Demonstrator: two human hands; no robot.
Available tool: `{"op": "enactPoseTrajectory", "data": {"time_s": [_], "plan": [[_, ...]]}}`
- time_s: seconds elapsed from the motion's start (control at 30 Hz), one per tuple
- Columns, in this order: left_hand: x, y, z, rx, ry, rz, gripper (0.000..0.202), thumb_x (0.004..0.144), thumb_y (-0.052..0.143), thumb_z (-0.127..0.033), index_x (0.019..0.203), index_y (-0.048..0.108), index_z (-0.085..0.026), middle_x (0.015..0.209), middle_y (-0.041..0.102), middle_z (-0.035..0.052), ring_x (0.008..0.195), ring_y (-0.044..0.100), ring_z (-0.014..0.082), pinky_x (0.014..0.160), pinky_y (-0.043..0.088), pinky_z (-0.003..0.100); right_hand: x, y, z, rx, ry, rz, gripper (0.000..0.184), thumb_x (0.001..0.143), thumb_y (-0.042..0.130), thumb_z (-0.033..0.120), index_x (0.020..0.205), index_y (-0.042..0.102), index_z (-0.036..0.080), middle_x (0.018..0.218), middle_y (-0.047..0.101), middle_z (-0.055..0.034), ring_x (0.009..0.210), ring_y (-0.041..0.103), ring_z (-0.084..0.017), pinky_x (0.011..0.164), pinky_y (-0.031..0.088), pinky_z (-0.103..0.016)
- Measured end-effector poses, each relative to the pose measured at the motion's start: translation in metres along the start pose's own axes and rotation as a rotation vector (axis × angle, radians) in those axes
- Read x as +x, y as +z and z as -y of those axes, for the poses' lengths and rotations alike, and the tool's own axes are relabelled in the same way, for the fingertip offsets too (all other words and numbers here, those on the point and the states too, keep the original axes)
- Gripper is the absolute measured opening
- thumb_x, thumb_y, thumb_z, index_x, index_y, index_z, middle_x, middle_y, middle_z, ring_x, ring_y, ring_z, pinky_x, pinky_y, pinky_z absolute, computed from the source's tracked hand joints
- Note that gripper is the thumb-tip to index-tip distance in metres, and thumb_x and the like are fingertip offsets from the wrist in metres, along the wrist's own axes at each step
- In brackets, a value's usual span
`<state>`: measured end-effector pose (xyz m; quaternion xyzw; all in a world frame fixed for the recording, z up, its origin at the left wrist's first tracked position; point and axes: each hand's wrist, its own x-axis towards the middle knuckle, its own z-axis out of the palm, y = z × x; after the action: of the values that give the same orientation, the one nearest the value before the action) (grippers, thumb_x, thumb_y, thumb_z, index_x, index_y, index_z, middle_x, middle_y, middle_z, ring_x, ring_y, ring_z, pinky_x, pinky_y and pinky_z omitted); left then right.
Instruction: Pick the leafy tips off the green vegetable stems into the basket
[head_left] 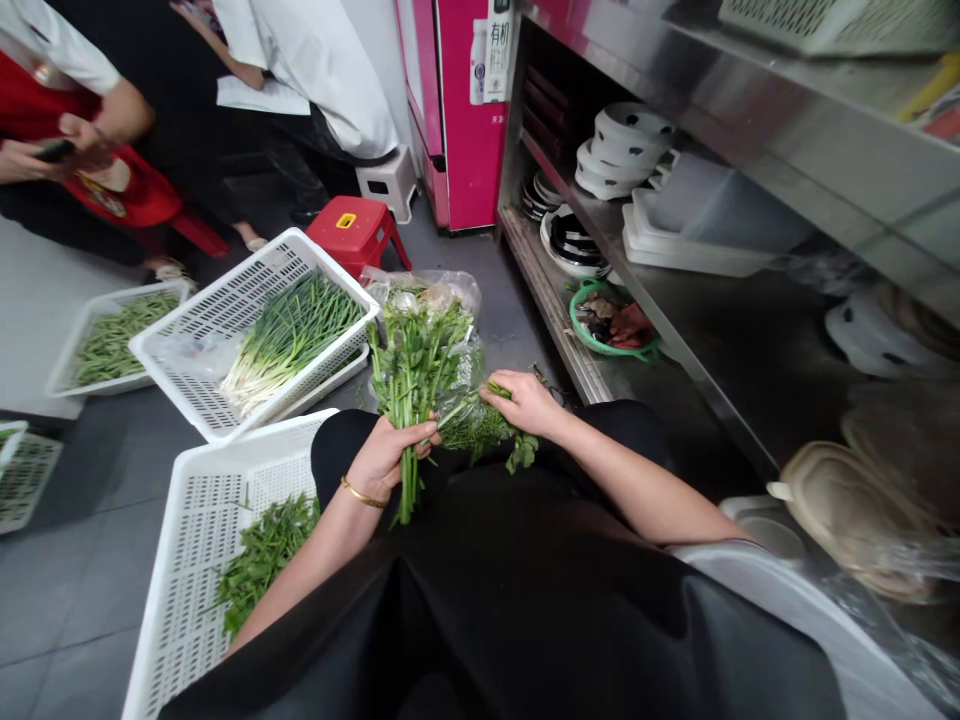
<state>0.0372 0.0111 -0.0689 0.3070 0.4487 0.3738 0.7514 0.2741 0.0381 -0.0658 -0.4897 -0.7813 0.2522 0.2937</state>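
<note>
My left hand (386, 455), with a gold bracelet on its wrist, is closed round the stems of a bunch of leafy green herbs (416, 365) held upright over my lap. My right hand (525, 400) pinches a few sprigs (491, 425) at the right side of that bunch. Below my left arm a white slotted basket (195, 540) holds a pile of picked green leaves (262, 555). A clear plastic bag (424, 290) lies on the floor behind the bunch.
A tilted white basket (225, 310) holds green onions (289, 335); another basket (97, 310) further left holds green beans. A red stool (352, 230) and white stool (386, 180) stand by a pink cabinet (465, 120). Steel shelves (675, 300) with plates run along the right. Two people stand at the top left.
</note>
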Motion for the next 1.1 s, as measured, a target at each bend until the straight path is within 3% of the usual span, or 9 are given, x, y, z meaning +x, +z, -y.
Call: {"op": "enactPoseTrajectory", "data": {"time_s": [0.17, 0.37, 0.47, 0.53, 0.67, 0.77, 0.83, 0.93, 1.1], "plan": [[-0.002, -0.009, -0.004, 0.013, 0.038, -0.003, 0.023, 0.057, 0.077, -0.013, 0.076, 0.064, -0.009, 0.053, 0.06, 0.0009, 0.043, 0.05, 0.0072, 0.039, 0.035, 0.016, -0.005, -0.029, -0.002, -0.107, 0.062, -0.166, 0.026, 0.09, 0.039, 0.029, 0.074, 0.054, 0.015, 0.075, 0.055, -0.0043, 0.071, 0.051, -0.013, 0.066, 0.037, -0.024], [0.0, 0.001, -0.002, 0.046, 0.034, 0.067, 0.019, 0.057, 0.076, -0.014, 0.071, 0.063, -0.01, 0.051, 0.058, 0.0002, 0.041, 0.047, 0.0066, 0.039, 0.035, 0.017, 0.0, -0.001, 0.051, -0.546, -0.334, 0.308, 0.023, 0.089, 0.035, 0.02, 0.096, 0.056, 0.013, 0.089, 0.058, -0.0096, 0.064, 0.053, -0.015, 0.052, 0.035, -0.024], [-0.004, 0.007, -0.001, 0.044, 0.021, 0.096, 0.02, 0.056, 0.077, -0.014, 0.069, 0.063, -0.01, 0.049, 0.055, -0.0008, 0.04, 0.046, 0.0064, 0.039, 0.035, 0.018, 0.006, 0.015, 0.057, -0.447, -0.462, 0.464, 0.023, 0.09, 0.036, 0.019, 0.092, 0.058, 0.013, 0.083, 0.06, -0.0085, 0.063, 0.054, -0.014, 0.054, 0.037, -0.024], [-0.008, 0.009, 0.0, 0.015, 0.015, 0.13, 0.022, 0.055, 0.078, -0.015, 0.071, 0.063, -0.01, 0.049, 0.054, -0.0012, 0.04, 0.045, 0.0061, 0.038, 0.033, 0.018, 0.006, 0.021, 0.053, -0.176, -0.473, 0.488, 0.021, 0.089, 0.041, 0.023, 0.085, 0.059, 0.013, 0.081, 0.061, -0.0068, 0.067, 0.056, -0.013, 0.059, 0.04, -0.024], [-0.013, 0.01, 0.0, -0.035, 0.026, 0.184, 0.027, 0.056, 0.078, -0.016, 0.077, 0.062, -0.01, 0.053, 0.055, -0.0005, 0.041, 0.044, 0.0058, 0.038, 0.03, 0.018, -0.003, 0.016, 0.032, 0.492, -0.133, 0.269, 0.032, 0.089, 0.042, 0.04, 0.074, 0.057, 0.015, 0.071, 0.057, -0.0016, 0.062, 0.054, -0.01, 0.059, 0.043, -0.022], [-0.011, 0.006, -0.001, -0.047, -0.001, 0.197, 0.026, 0.058, 0.076, -0.016, 0.08, 0.062, -0.011, 0.051, 0.054, -0.0013, 0.04, 0.043, 0.0055, 0.037, 0.029, 0.018, -0.011, -0.011, 0.011, 0.645, 0.177, -0.06, 0.036, 0.087, 0.04, 0.049, 0.072, 0.05, 0.017, 0.067, 0.052, 0.0007, 0.05, 0.044, -0.008, 0.047, 0.037, -0.021], [-0.008, 0.002, -0.001, -0.031, -0.022, 0.189, 0.024, 0.061, 0.076, -0.018, 0.08, 0.063, -0.011, 0.055, 0.059, 0.0014, 0.04, 0.044, 0.006, 0.038, 0.031, 0.018, -0.015, -0.035, 0.004, 0.54, 0.183, -0.163, 0.035, 0.086, 0.041, 0.049, 0.071, 0.048, 0.018, 0.071, 0.053, -0.0008, 0.056, 0.046, -0.009, 0.053, 0.039, -0.022], [-0.002, 0.001, -0.001, 0.038, -0.036, 0.181, 0.021, 0.063, 0.075, -0.02, 0.078, 0.065, -0.009, 0.072, 0.066, 0.0084, 0.043, 0.049, 0.0069, 0.039, 0.035, 0.019, -0.017, -0.059, 0.013, 0.128, 0.063, -0.129, 0.029, 0.087, 0.044, 0.041, 0.073, 0.051, 0.017, 0.071, 0.055, -0.0022, 0.064, 0.048, -0.011, 0.061, 0.038, -0.023], [0.002, 0.007, -0.001, 0.116, -0.055, 0.206, 0.018, 0.065, 0.074, -0.019, 0.078, 0.067, -0.009, 0.067, 0.065, 0.0066, 0.041, 0.049, 0.0067, 0.037, 0.036, 0.018, -0.002, -0.044, 0.041, -0.592, -0.261, 0.077, 0.024, 0.091, 0.037, 0.023, 0.104, 0.056, 0.015, 0.088, 0.059, -0.0078, 0.071, 0.05, -0.013, 0.057, 0.029, -0.024]]}}
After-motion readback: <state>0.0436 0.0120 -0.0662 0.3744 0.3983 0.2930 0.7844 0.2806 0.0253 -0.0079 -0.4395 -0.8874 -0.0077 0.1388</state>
